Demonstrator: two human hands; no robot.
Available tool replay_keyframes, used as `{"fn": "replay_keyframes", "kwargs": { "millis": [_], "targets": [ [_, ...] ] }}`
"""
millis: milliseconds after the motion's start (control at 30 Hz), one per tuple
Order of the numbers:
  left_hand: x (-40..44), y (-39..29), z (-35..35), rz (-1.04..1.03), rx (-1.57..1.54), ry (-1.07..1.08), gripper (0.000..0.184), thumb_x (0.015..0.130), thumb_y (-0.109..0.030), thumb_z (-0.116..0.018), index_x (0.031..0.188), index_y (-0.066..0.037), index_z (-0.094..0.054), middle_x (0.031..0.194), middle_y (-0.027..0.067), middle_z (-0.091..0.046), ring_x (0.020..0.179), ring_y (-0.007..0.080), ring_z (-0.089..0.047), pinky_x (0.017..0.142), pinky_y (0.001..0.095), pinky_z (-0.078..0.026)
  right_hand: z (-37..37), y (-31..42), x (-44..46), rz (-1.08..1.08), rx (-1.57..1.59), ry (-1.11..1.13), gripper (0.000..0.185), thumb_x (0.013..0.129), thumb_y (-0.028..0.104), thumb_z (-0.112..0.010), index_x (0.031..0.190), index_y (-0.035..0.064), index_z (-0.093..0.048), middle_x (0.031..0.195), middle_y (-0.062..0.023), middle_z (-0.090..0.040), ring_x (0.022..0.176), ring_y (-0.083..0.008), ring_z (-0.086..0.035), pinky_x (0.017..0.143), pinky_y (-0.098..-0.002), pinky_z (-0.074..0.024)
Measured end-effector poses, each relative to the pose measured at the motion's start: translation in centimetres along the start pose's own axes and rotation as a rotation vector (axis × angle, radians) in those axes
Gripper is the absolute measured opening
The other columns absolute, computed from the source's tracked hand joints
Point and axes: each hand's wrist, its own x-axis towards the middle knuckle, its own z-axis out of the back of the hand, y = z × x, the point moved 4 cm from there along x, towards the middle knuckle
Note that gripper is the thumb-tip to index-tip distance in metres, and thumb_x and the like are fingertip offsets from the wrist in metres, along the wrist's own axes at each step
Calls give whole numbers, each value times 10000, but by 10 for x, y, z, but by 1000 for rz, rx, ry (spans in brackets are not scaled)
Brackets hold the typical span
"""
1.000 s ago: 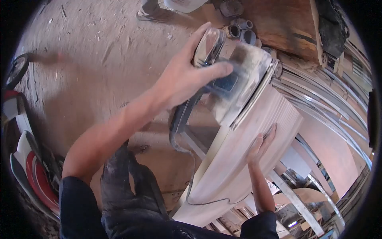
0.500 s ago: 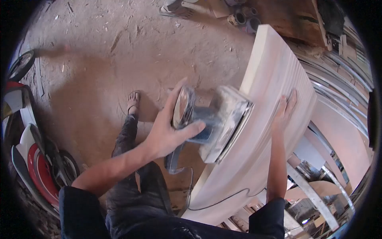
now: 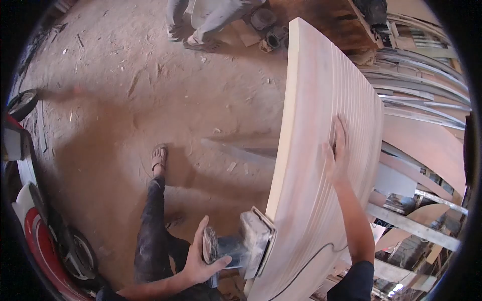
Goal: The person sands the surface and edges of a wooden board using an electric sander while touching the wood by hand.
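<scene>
A large pale wooden panel (image 3: 311,120) with a ribbed face and a light edge runs up the view at the right of centre. My left hand (image 3: 200,258) is wrapped round the body of a dusty electric sander (image 3: 257,240), thumb on the near side. The sander is turned sideways, its flat pad against the panel's lower left part. On the panel's ribbed middle rests my right hand (image 3: 339,158), fingers stretched out and holding nothing. A dark cord (image 3: 306,263) trails across the panel's lower end.
A red and white motorbike (image 3: 37,228) stands at the left. At the top, another person's legs (image 3: 201,22) show beside several small pots (image 3: 271,41). Long strips and boards (image 3: 422,95) are stacked at the right. Scraps lie on the dirt floor (image 3: 110,125).
My left hand has brought the sander down the panel toward me. My right hand has shifted slightly left and down in view. More of the other person's legs now shows.
</scene>
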Motion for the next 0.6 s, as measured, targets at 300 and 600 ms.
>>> {"fn": "replay_keyframes", "kwargs": {
  "millis": [300,600],
  "targets": [
    [79,-76,6,-55,4,-20,1096,792,-217,-835,1588,7,-116,1407,221,-452,1317,276,-463,1138,411,-326,-4,8,9,-29,48,44,754,1005,458,-498,1520,-57,-308,1574,-292,-282,1479,-467,-234,1198,-567,-190],
    [198,-193,16,-150,73,-55,1080,794,-180,-811,1596,-5,-108,1473,196,-388,1379,272,-377,1159,404,-275,-2,5,19,-86,14,173,867,952,542,-523,1520,-70,-288,1564,-330,-245,1451,-560,-200,1159,-658,-173]
  ]
}}
